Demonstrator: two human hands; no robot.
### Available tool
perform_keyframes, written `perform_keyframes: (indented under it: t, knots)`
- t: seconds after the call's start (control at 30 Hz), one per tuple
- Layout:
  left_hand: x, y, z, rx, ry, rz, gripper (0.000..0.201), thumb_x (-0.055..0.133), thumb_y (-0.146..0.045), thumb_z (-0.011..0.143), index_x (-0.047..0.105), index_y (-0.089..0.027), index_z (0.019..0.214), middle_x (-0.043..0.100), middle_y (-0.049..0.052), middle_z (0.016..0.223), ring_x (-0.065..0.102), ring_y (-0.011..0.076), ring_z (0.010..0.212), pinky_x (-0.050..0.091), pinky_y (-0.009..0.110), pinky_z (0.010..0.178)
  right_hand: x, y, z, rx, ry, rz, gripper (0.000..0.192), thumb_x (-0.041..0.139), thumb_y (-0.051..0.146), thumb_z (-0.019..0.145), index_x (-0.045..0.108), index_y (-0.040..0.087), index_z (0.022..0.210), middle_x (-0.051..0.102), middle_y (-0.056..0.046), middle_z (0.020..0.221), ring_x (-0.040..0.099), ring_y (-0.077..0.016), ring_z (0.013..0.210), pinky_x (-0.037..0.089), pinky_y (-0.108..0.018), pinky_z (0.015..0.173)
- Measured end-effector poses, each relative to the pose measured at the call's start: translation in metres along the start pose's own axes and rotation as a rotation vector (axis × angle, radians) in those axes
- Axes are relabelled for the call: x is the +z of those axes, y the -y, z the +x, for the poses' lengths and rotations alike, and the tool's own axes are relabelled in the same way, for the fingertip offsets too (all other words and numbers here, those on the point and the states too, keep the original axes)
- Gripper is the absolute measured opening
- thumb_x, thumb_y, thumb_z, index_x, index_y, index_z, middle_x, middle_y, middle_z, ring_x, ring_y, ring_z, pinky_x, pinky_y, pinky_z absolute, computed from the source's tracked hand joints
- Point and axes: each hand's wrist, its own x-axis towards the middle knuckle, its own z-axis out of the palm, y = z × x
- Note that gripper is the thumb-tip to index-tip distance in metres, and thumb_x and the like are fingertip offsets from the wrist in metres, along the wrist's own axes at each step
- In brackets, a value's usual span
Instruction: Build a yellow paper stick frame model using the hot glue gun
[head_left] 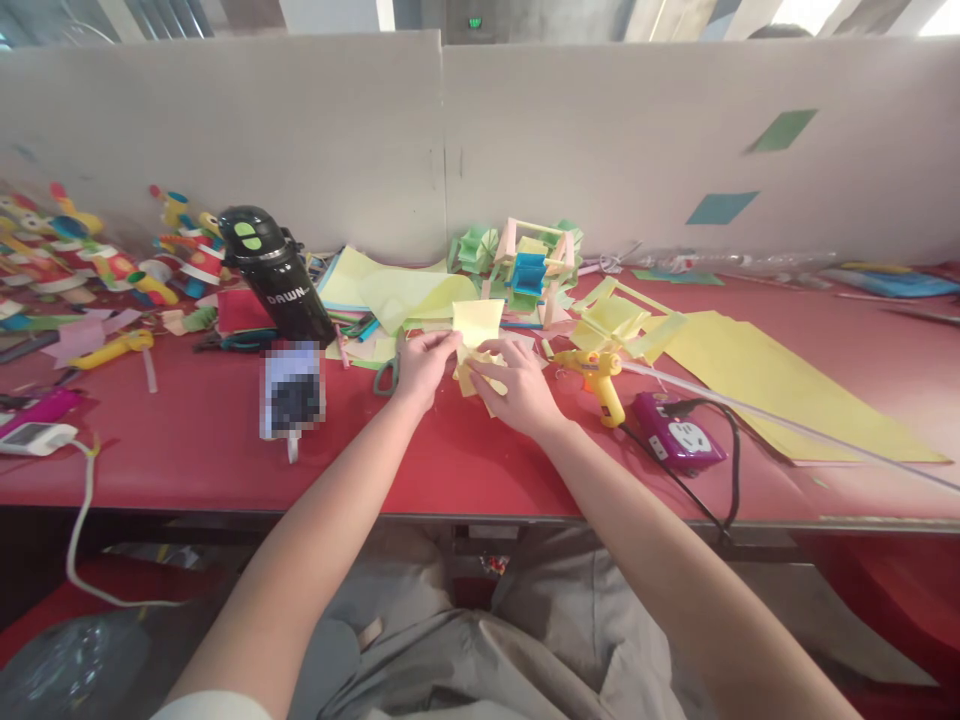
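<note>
Between my two hands is a folded piece of yellow paper, with one flat panel standing up and creased parts below it. My left hand pinches its left edge between thumb and fingers. From the other side my right hand grips the lower right part, its fingers curled over the folds. Scissors lie just left of my left hand, partly hidden by it. A yellow glue gun rests on the red table to the right of my right hand.
Behind my hands stand a paper-and-stick model with a blue wheel and a yellow one. A black bottle and a pixelated phone-like object are to the left. Yellow sheets and a purple power strip lie right.
</note>
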Motion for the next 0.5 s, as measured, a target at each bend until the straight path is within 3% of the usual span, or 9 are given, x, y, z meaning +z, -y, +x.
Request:
perform_keyframes:
  t: [0.1,0.27,0.4,0.5]
  knots:
    - [-0.0037,0.0024,0.0055,0.110,-0.011,0.011,0.029,0.082,-0.038,0.063,0.074,-0.016,0.081,0.072,0.004,0.075,0.069,0.0196,0.075,0.055,0.032,0.073,0.0002,-0.0009,0.0011,0.078,-0.143,0.160,0.020,0.055,0.030,0.093,0.069,0.021,0.083,0.063,-0.010,0.105,0.058,-0.0228,0.098,0.049,-0.041,0.086]
    - [-0.0063,0.0044,0.0068,0.156,0.016,0.041,0.030,0.082,-0.040,0.065,0.074,-0.016,0.081,0.072,0.003,0.076,0.069,0.0185,0.076,0.056,0.032,0.075,-0.0008,-0.0030,0.0039,0.377,-0.342,0.495,0.020,0.060,0.040,0.090,0.056,0.022,0.081,0.064,-0.005,0.094,0.061,-0.0185,0.088,0.050,-0.033,0.076]
    - [-0.0041,0.0001,0.0034,0.157,0.011,0.007,0.032,0.084,-0.041,0.062,0.074,-0.016,0.080,0.072,0.003,0.077,0.068,0.0181,0.075,0.057,0.032,0.075,-0.0005,-0.0043,0.0058,0.587,-0.370,0.650,0.029,0.065,0.051,0.084,0.057,0.022,0.085,0.065,-0.004,0.091,0.061,-0.0164,0.083,0.051,-0.030,0.073]
    - [-0.0005,-0.0026,-0.0005,0.134,0.085,0.023,0.032,0.084,-0.042,0.061,0.072,-0.017,0.077,0.073,0.003,0.078,0.068,0.0179,0.076,0.057,0.032,0.076,-0.0008,-0.0051,0.0060,0.670,-0.262,0.714,0.040,0.066,0.058,0.079,0.064,0.020,0.089,0.068,-0.005,0.089,0.062,-0.0183,0.082,0.051,-0.029,0.070]
